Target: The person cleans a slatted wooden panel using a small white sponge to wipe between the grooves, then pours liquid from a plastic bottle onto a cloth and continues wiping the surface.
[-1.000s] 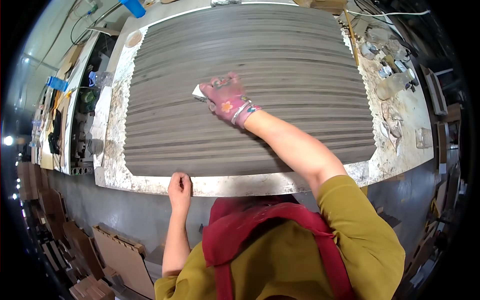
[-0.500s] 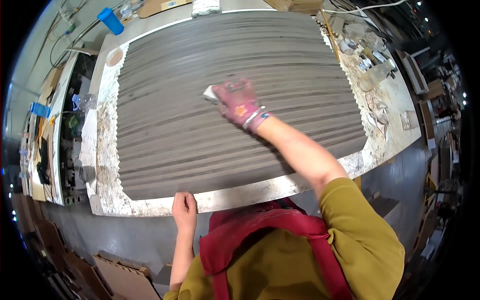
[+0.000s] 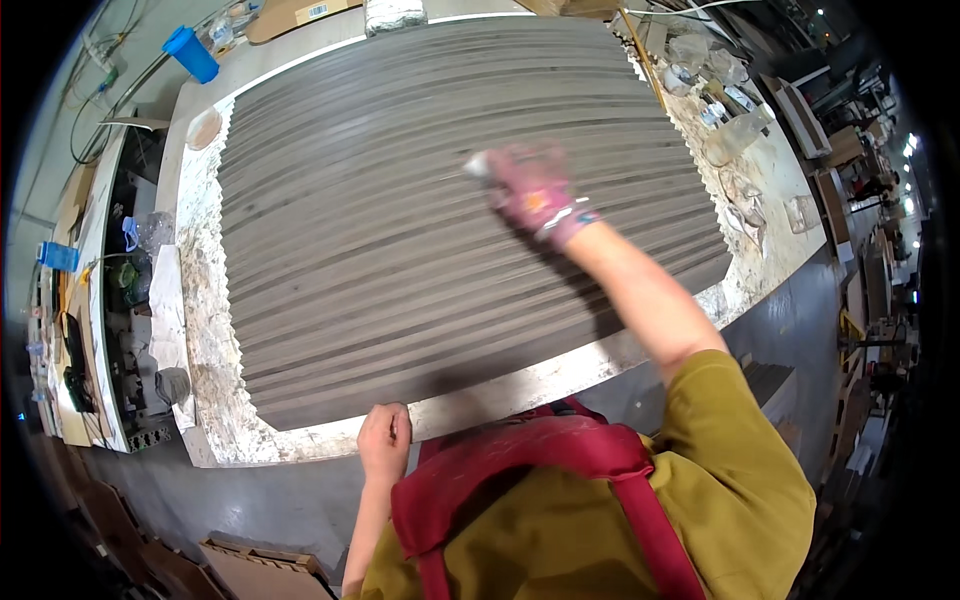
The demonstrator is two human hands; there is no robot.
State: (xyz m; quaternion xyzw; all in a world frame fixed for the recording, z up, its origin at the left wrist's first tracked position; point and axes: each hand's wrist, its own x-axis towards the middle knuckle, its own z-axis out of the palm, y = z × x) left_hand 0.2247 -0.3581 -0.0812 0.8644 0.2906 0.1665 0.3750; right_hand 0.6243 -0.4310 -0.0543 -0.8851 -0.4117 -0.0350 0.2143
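Observation:
A large grey-brown panel [image 3: 430,270] with many lengthwise grooves or stripes lies on a worn white table [image 3: 215,400]. Over its right middle is my right hand [image 3: 535,190], in a purple-pink glove with a flower print, blurred by motion. The hand presses a small white piece [image 3: 477,165] against the panel; it looks like a pad or block, but its kind is too smeared to tell. My bare left hand [image 3: 385,438] rests, fingers curled into a fist, at the table's near edge. Nothing shows in that fist.
A blue tumbler [image 3: 191,55] stands at the back left, above a round lid [image 3: 204,129]. Down the right side lie a clear bottle [image 3: 738,136], crumpled plastic [image 3: 745,212] and a long yellow stick [image 3: 645,60]. A side shelf [image 3: 120,300] holds clutter on the left.
My right hand has swept to the right across the panel with the white piece. The view has shifted slightly. My left hand stays at the table edge, its fist turned a little.

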